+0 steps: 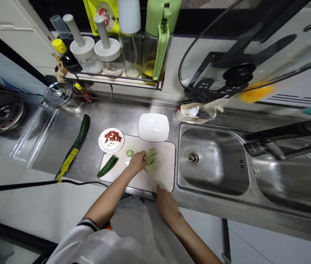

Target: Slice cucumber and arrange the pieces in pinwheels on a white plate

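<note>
- The right hand (167, 201), at the near edge of the cutting board (166, 170), has its fingers closed round what looks like the handle of a knife (151, 179); the thin blade points far and left. A firm, relaxed grip should serve best.
- The left hand (138, 162) is bent downward over the middle of the board, fingers gathered beside the cucumber slices (150, 160); whether it pinches anything is hidden from this view.
- The blade seems to end close to those left fingers, and contact cannot be made out. Curling the fingertips back, knuckles toward the blade, would be safer.
- Thin slices lie right of the left hand, with a small group (129, 153) to its left. Slow, even strokes with the edge square to the board should give matching thickness.
- The cut cucumber piece (107, 167) lies at the board's left edge, clear of the blade.
- Wet slices may slide, so keeping them out of the blade's path would help.
- The white dish (153, 126) sits just beyond the board on the desk (127, 117), within easy reach.
</note>
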A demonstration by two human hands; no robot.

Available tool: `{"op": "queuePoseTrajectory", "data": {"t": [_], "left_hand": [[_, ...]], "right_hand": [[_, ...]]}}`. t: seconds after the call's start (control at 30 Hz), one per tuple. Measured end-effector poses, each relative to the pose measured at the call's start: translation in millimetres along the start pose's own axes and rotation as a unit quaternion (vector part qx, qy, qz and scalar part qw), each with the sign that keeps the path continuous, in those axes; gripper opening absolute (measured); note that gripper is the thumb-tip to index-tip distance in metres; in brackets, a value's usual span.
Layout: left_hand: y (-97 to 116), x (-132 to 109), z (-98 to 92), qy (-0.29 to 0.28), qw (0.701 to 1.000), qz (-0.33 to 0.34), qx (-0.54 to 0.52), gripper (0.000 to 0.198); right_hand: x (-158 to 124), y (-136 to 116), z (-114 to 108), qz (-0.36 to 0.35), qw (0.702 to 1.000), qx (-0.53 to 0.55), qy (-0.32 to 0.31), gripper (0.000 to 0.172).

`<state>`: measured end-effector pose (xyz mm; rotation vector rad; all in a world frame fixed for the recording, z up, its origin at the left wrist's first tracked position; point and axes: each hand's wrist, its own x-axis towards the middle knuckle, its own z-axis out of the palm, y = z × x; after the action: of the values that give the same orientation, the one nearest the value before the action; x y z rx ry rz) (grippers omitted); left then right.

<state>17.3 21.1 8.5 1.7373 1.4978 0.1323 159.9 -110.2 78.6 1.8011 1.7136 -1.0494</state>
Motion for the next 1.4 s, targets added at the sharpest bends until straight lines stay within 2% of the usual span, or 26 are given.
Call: {"op": "queuePoseTrajectory", "data": {"t": [0.1, 0.17, 0.33, 0.63, 0.77, 0.97, 1.23, 1.4], "left_hand": [[1.8, -0.2, -2.7, -0.007, 0.999, 0.03, 0.007, 0.012], [3.5, -0.5, -4.9, -0.01, 0.999, 0.033, 0.005, 0.011], [0.9, -4.6, -9.0, -0.002, 1.0, 0.004, -0.016, 0.013], [-26.6, -26.6, -9.9, 0.049, 0.994, -0.081, -0.061, 0.011], [-26.4, -30.3, -11.2, 0.061, 0.991, -0.092, -0.07, 0.012], [-24.1, -29.9, -11.7, 0.06, 0.99, -0.129, -0.026, 0.015], [-24.7, -27.7, -11.5, 0.053, 0.985, -0.163, -0.023, 0.015], [-26.0, -27.4, -10.4, 0.06, 0.986, -0.152, -0.02, 0.015]], "right_hand": [[-0.6, -1.6, -2.1, 0.001, 1.0, -0.01, 0.002, 0.045], [-0.7, -2.0, -3.2, -0.001, 1.0, -0.008, -0.001, 0.045], [-1.9, -1.7, -5.8, -0.005, 1.0, -0.008, 0.0, 0.043], [0.7, 8.5, 0.6, -0.025, 0.999, -0.017, 0.017, 0.042], [5.5, 6.1, -0.9, -0.023, 0.999, -0.027, 0.025, 0.04], [11.4, -7.5, -8.2, -0.013, 0.999, -0.02, 0.042, 0.036], [16.2, -16.4, -8.6, -0.023, 0.998, -0.039, 0.04, 0.044], [15.9, -17.9, -9.2, -0.034, 0.997, -0.051, 0.049, 0.045]]}}
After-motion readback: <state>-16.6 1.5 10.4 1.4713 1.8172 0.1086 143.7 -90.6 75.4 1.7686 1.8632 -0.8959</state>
